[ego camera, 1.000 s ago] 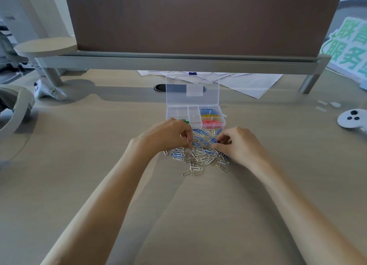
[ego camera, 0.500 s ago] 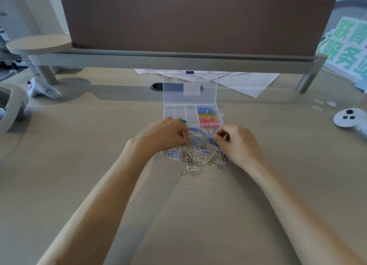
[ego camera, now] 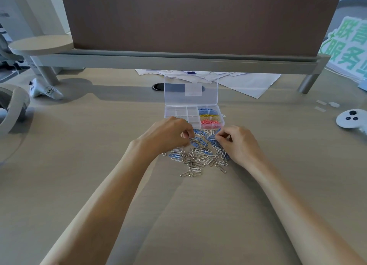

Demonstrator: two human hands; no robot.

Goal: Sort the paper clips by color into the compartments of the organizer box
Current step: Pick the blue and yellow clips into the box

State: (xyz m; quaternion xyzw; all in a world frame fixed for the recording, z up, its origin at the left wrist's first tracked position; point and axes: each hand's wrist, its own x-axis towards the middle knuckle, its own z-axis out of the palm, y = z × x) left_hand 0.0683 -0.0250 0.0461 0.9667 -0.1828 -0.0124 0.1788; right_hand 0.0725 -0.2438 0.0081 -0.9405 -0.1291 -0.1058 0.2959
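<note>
On the desk (ego camera: 79,175), just in front of the open organizer box (ego camera: 174,112), the loose paper clips (ego camera: 198,155) lie heaped, blue and silver. The left hand (ego camera: 168,134) has curled fingers pinching paper clips at the heap's far edge. The right hand (ego camera: 239,143) is curled on the heap; cannot tell if it holds any. The box's right column holds blue, yellow and pink.

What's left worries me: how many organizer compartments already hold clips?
3, in the right column of the organizer box: blue clips at the back, yellow clips in the middle, pink clips nearest. The left hand covers the near-left corner; another may be hidden.
</note>
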